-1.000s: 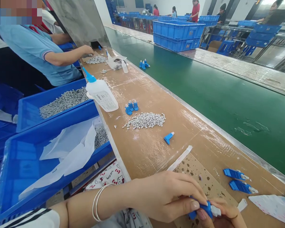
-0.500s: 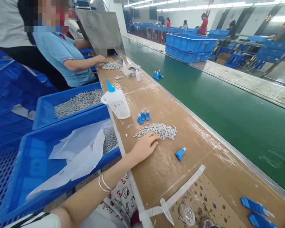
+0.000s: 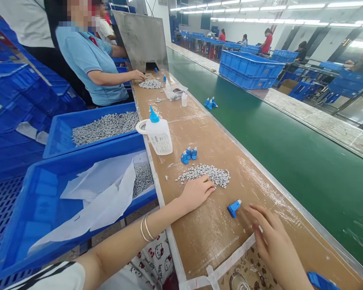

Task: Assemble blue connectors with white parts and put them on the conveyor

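My left hand [image 3: 197,192] rests on the board at the near edge of a pile of small grey-white pieces [image 3: 218,175]. Its fingers are bent and close together; whatever is at the fingertips is too small to make out. My right hand [image 3: 274,235] is open, thumb and fingers apart, just right of a blue clip-like part [image 3: 234,208] with a white tip. That part lies on the board, and I see no contact with it. Beyond the pile, several similar blue parts [image 3: 188,155] stand grouped. Another blue part [image 3: 322,280] lies by my right forearm.
A white bottle with a blue nozzle [image 3: 159,137] stands left on the board. Blue bins [image 3: 48,217] sit along the left side. The green belt [image 3: 260,125] runs to the right, carrying several blue parts [image 3: 211,103]. A clear cup [image 3: 238,280] is in front. A co-worker [image 3: 93,64] sits further along.
My right hand has come into view from the lower right, near the single blue part. My left hand stays at the pile, its fingers now closer together. The camera view has shifted slightly.
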